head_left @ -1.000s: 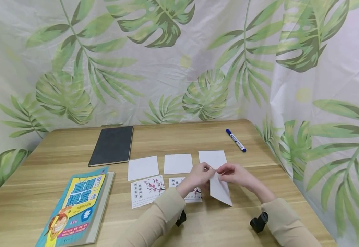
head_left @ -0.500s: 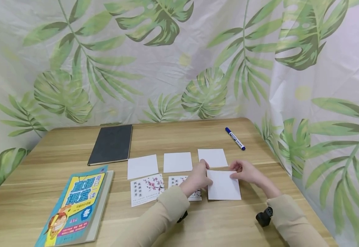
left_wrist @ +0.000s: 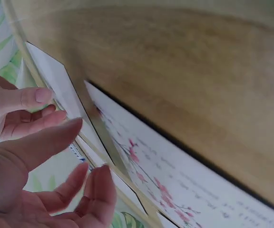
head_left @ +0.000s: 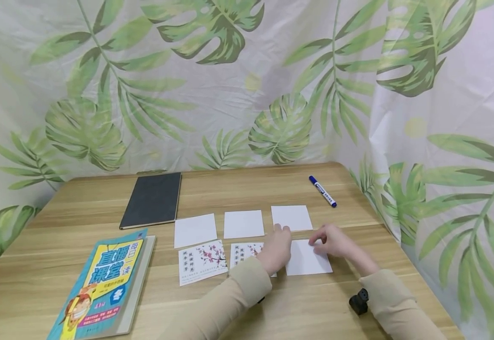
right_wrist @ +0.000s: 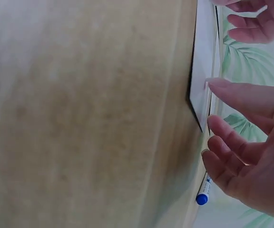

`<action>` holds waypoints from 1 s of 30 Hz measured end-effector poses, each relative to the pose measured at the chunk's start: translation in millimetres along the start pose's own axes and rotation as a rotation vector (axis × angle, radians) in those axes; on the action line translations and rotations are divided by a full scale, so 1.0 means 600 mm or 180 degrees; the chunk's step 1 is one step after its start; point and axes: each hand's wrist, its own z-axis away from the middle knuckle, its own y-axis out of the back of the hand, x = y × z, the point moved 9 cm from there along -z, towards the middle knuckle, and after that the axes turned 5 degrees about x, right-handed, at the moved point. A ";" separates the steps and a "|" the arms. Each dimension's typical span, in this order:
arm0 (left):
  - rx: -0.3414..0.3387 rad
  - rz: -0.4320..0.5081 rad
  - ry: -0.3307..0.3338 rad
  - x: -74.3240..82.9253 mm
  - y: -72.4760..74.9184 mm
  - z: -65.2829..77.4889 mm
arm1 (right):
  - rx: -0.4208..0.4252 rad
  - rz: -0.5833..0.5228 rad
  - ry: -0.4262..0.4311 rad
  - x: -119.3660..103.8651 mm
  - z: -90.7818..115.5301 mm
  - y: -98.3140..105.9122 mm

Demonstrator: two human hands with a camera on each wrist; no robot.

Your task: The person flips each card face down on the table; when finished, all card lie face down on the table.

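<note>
A blank white card lies flat at the right end of the front row. My right hand is over its upper right corner, and in the right wrist view the thumb overlaps the card's edge while the fingers bend loosely apart. My left hand is at the card's left side, covering part of a blossom-printed card. In the left wrist view its thumb and fingers stand apart with nothing between them. Another blossom-printed card with dark lettering lies farther left.
Behind stand three blank white cards in a row: left card, middle card, right card. A dark notebook and a colourful book lie on the left. A blue-capped marker is at the back right of the wooden table.
A second ago both hands held the blank card tilted up off the table. It came down flat with its white face up, and the fingers have since loosened from it.
</note>
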 end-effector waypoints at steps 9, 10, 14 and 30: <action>-0.0338 0.0297 -0.0050 -0.002 -0.016 0.009 | -0.0263 0.0045 -0.0163 -0.001 0.006 -0.019; -0.0386 0.0375 -0.0030 -0.006 -0.016 0.011 | -0.0278 0.0053 -0.0169 -0.001 0.006 -0.021; -0.0530 0.0899 0.0038 -0.024 -0.006 0.019 | -0.0223 -0.0020 -0.0238 0.000 0.011 -0.020; 0.0570 0.2311 -0.0113 -0.132 0.148 0.043 | 0.0629 -0.1266 -0.0084 -0.046 -0.007 0.023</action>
